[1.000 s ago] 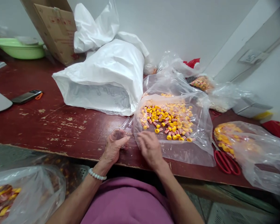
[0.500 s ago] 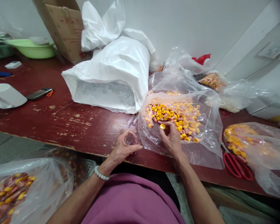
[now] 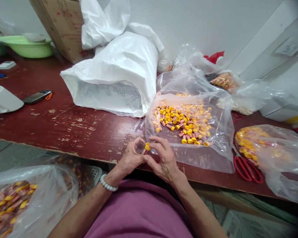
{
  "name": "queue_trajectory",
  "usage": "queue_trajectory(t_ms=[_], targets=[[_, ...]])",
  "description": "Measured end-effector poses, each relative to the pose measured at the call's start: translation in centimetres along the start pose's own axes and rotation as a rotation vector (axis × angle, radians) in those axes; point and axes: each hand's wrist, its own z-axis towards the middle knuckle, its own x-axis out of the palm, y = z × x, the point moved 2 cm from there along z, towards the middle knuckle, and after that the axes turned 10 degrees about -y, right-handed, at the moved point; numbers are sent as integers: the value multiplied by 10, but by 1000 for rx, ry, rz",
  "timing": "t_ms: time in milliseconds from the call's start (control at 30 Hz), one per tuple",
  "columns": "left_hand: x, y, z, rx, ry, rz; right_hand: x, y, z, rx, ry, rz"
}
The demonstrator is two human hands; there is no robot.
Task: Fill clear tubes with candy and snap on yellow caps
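Note:
My left hand [image 3: 129, 159] is curled round a clear plastic tube [image 3: 139, 146], its round end facing up; whether there is more than one tube cannot be made out. Close against it, my right hand [image 3: 165, 161] pinches a yellow cap [image 3: 147, 146] with a red printed body below it. The cap is at the tube, but how they meet is partly hidden by fingers. Beyond my right hand, an open clear bag [image 3: 213, 158] holds many loose yellow caps with red printed bodies [image 3: 173, 117]. A few clear tubes [image 3: 138, 124] lie on the table by the bag.
A white sack [image 3: 129, 66] with clear tubes in its mouth lies behind my hands. Red-handled scissors [image 3: 248, 170] and another bag of caps [image 3: 253, 140] are at right. A phone [image 3: 37, 97] and white mug [image 3: 3, 99] stand left. Filled bag [image 3: 52, 188] below the table's left edge.
My right hand has moved left from the bag to my left hand, bringing a yellow cap with it. The left hand still holds the clear tube. The view has shifted slightly.

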Motion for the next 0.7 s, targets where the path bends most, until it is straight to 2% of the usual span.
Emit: queue_trajectory(t_ms=[67, 167, 267, 367, 433, 500, 567, 633, 700], targets=[[-1, 1, 0, -8, -13, 19, 5, 5, -4, -5, 9, 15], [-4, 0, 3, 55, -68, 153, 12, 10, -6, 37, 45, 87], [-4, -2, 6, 97, -112, 231, 6, 4, -2, 32, 75, 90], [1, -3, 7, 39, -114, 175, -18, -25, 6, 74, -58, -143], [3, -5, 7, 0, -123, 142, -39, -55, 9, 172, -165, -471], [4, -7, 6, -14, -134, 121, -54, -86, 7, 288, -124, -811], [4, -8, 5, -32, -134, 84, -61, -109, 3, 356, -39, -991], [3, -7, 3, -72, -120, 22, -62, -120, -2, 391, 11, -1023], [3, -5, 2, -126, -85, -36, -61, -118, -6, 431, -20, -966]])
